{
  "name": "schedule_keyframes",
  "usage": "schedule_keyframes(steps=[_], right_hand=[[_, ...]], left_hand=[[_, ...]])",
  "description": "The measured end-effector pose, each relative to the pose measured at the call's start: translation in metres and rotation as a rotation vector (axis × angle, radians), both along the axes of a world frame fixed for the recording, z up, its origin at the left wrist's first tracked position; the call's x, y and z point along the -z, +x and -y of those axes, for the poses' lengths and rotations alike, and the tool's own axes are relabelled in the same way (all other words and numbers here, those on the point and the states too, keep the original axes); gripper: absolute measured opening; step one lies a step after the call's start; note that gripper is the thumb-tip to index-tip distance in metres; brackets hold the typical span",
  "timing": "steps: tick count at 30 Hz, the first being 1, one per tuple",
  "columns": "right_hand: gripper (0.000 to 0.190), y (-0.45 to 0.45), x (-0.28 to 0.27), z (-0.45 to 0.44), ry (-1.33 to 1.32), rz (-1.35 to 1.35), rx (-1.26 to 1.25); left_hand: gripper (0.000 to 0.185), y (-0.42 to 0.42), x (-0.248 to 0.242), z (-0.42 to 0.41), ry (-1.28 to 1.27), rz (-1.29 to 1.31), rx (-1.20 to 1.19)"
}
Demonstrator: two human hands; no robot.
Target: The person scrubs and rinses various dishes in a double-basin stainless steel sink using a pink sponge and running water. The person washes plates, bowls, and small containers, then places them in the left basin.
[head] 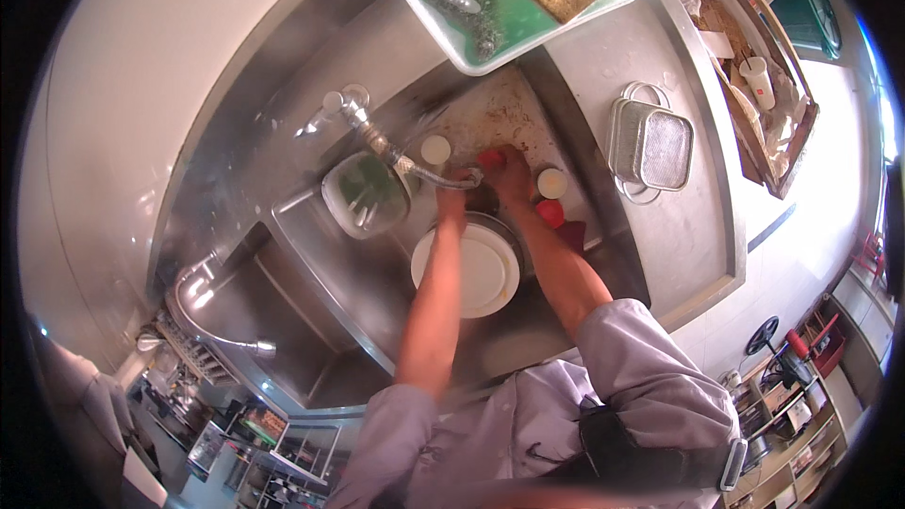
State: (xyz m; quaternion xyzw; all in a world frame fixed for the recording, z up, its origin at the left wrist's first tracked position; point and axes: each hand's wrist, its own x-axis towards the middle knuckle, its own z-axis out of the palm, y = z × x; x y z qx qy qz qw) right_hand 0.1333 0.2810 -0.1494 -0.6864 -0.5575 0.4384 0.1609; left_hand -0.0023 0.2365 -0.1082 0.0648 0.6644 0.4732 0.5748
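Both hands are low in a stainless steel sink, under a faucet spout. My right hand is closed around a small red item, perhaps a cup. My left hand is beside the spout, partly covered by it; what it touches is unclear. A dark round thing lies between the hands. Below the hands, white plates are stacked, partly behind my left forearm. Small round white dishes lie on both sides, and another red item is right of my right wrist.
A clear container with green liquid stands left in the sink. On the back ledge is a white tub with green liquid and a brown pad. A metal mesh basket sits on the right ledge. A second faucet arches over the left basin.
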Motion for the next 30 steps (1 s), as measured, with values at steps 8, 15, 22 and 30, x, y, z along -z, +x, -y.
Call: schedule_keyframes(steps=[8,15,22,30], right_hand=[[0.027,0.022,-0.028,-0.016,0.399,0.012,0.167],[0.026,0.054,-0.026,-0.044,0.151,0.049,0.043],[0.032,0.038,-0.021,-0.044,-0.240,0.044,-0.252],[0.037,0.038,-0.060,0.006,-0.144,0.283,-0.426]], left_hand=[[0.052,-0.030,-0.011,0.007,-0.110,-0.086,0.121],[0.059,-0.003,0.003,-0.011,-0.106,-0.102,0.031],[0.050,-0.019,0.029,-0.009,0.218,-1.274,0.319],[0.029,-0.042,0.040,-0.009,-0.165,-1.223,0.917]])
